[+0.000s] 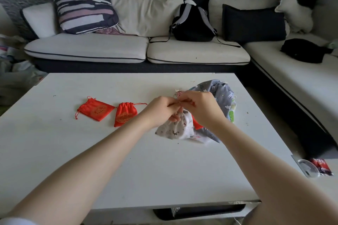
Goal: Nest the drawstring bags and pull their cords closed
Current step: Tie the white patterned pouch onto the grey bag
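A person sits at a white table [128, 160] with both bare arms stretched out over it; the two hands meet in the middle of the table, a bit to the right. The left hand [161, 110] has its fingers curled tight around the gathered top of a small white bag [175, 129] with little animal prints; the right hand [201, 107] is just beside it, touching it, with fingers curled and pinching something thin at the bag's top (it looks like the cord, but it is too small and blurry to be sure). The white bag's bottom rests on the table, near side of the hands.

Under the right hand lies a bigger grey bag [223, 95] with white animals on it; it is crumpled and spreads to the far right of the hands. A bit of red cloth [196, 124] peeks out between the white bag and the grey one; I cannot tell what it is part of.

To the left of the hands lie two little red bags with gold patterns; one red bag [95, 110] is farther left and lies flat, and the other red bag [125, 113] is just beside it, with its top pulled shut.

Past the far edge of the table is a white sofa [87, 49] with pillows; a black backpack [192, 23] sits on it.
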`<state>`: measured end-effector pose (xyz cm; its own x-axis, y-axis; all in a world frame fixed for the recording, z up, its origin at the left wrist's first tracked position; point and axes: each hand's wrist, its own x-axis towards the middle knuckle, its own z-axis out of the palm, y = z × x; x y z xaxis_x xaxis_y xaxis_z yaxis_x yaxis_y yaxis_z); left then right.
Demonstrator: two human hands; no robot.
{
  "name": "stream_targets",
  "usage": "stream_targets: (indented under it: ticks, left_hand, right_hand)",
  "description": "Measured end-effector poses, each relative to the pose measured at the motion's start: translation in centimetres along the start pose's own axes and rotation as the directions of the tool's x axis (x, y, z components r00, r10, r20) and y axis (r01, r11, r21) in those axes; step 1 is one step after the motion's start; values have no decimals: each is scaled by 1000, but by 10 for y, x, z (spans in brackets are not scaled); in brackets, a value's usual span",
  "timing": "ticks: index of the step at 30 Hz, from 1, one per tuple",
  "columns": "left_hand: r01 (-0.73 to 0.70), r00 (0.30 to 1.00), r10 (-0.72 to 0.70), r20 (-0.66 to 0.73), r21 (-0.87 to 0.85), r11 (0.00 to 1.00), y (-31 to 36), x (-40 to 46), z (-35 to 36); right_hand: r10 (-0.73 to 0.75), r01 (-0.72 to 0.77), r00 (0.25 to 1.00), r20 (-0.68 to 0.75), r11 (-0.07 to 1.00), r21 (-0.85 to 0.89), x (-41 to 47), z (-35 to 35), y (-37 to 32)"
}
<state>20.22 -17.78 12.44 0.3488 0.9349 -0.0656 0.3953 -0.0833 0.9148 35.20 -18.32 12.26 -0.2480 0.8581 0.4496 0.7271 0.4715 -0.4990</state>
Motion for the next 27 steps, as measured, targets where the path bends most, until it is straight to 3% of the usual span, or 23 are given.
stream_targets:
  ticks: [3,7,10,15,19,23,27]
  left_hand:
    - [60,998,-66,-16,-229,972,1,0,1]
    - [166,980,-196,-36,-395,904,0,1,11]
    - [184,975,-215,-63,-319,930,-5,2,15]
    - [231,962,-247,-114,-133,964,-7,-1,21]
    - [164,972,-140,-188,120,979,-2,-4,21]
    - [111,969,-98,-227,46,993,2,-5,21]
    - [94,959,-116,-260,-93,991,3,-4,21]
  right_hand:
    - [72,-72,995,-62,997,6,-1,-2,-6]
    - [31,-26,999,32,988,-151,-4,6,-4]
    - [34,30,983,179,937,-347,-7,11,0]
    - [59,29,968,245,940,-341,-5,14,7]
    - [-85,163,975,208,904,-396,-8,16,8]
    - [-80,85,996,34,969,-231,-7,14,11]
    - [9,-10,999,-36,1000,-20,-6,8,5]
